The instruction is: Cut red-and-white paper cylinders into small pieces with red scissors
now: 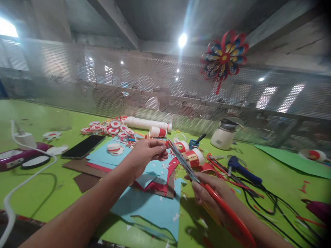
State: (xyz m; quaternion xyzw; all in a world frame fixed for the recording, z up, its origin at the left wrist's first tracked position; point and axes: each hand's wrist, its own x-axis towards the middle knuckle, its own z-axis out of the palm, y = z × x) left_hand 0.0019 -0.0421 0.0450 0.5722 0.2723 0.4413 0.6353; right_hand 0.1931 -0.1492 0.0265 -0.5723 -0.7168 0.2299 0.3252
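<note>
**Scissors at a small paper piece, many rolled pieces already made**

Head view: the left hand (pixel 147 151) pinches a small red-and-white paper piece (pixel 163 141) between thumb and fingertips, raised above the green table (pixel 38 186). The right hand (pixel 209 196) is clenched around the red loop handles of long red-handled scissors (pixel 204 186), whose blades point up toward the left fingers, their tips just beside the paper piece; whether the blades are cutting it I cannot tell.

Beyond the left fingers lie a heap of finished red-and-white paper discs (pixel 108 128) and rolled paper cylinders (pixel 192 156), so much seems done. Under both hands, blue and red paper sheets (pixel 155 206) and scraps suggest cutting is unfinished. A black phone (pixel 83 146) lies left of the fingers.
</note>
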